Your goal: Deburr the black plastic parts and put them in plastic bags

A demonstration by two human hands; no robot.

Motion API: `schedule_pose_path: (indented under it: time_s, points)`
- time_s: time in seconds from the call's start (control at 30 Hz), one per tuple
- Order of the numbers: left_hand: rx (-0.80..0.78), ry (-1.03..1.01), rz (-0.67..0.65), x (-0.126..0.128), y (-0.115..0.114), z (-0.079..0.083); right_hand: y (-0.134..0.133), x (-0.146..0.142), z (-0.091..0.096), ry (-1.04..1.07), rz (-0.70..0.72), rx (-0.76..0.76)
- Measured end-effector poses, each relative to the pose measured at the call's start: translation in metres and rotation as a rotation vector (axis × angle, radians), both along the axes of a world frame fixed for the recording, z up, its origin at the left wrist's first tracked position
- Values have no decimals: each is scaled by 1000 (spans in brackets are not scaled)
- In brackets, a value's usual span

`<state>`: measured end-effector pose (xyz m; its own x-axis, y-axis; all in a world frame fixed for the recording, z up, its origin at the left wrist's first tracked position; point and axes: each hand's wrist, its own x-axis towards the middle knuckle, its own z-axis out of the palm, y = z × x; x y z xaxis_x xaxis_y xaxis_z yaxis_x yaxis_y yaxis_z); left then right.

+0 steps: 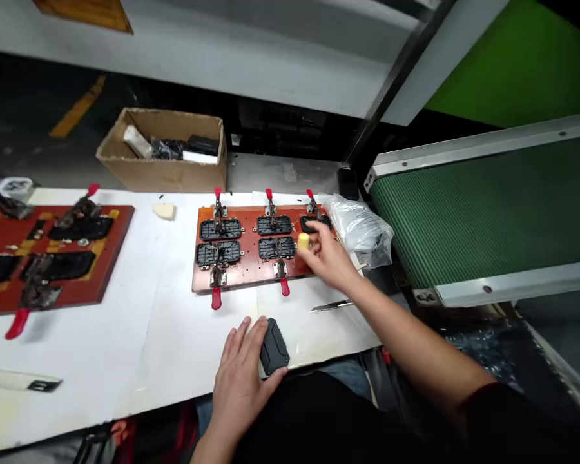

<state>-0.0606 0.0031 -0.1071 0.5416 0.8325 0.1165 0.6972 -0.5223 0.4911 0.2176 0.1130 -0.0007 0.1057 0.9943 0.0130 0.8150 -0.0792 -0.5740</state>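
My left hand [241, 367] rests on the white table near its front edge. Its thumb and fingers hold a dark grey plastic cover [274, 347] by the sides, and the cover lies flat. Farther out, my right hand [326, 253] is over the right end of a reddish-brown fixture board [249, 276]. A small yellow cylinder [303, 241] shows between its thumb and fingers; whether it is held or worn on a fingertip is unclear. Several black ribbed plastic frames [221, 229] sit on the board under red-handled toggle clamps [216, 298]. My right hand partly hides the board's right end.
A second clamp board [111, 258] lies at left. A craft knife [331, 305] lies below my right forearm. A clear plastic bag [360, 229] sits by a green conveyor belt [493, 206]. Behind stands a cardboard box [164, 174]. A white-handled tool [19, 380] lies at front left.
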Motion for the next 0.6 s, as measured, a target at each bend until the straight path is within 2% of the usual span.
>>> schedule_pose_path:
  time_s: [0.07,0.13,0.2,0.27,0.33,0.4,0.43,0.5,0.57,0.6]
  points:
    - [-1,6,3,1,-1,3,44,10,10,-183,-27,-132]
    - [-21,15,-2,3,-2,8,77,11,17,-237,-39,-186]
    - [-44,22,-7,4,-3,12,91,3,24,-219,-47,-189]
    - [-54,21,-13,5,-3,16,84,-5,30,-207,-50,-173]
    - [-57,19,-19,5,-4,17,56,-6,31,-115,-10,-89]
    - [-60,27,-34,7,-4,17,7,3,27,157,124,-61]
    - [-60,28,-45,9,-4,19,-25,10,22,347,217,-108]
    - [-64,9,-57,16,-2,22,-98,23,10,728,400,-425]
    - [-87,-55,-43,32,8,22,-169,29,-9,730,378,-597]
    - [-136,-67,-78,46,18,19,-198,32,-19,676,269,-623]
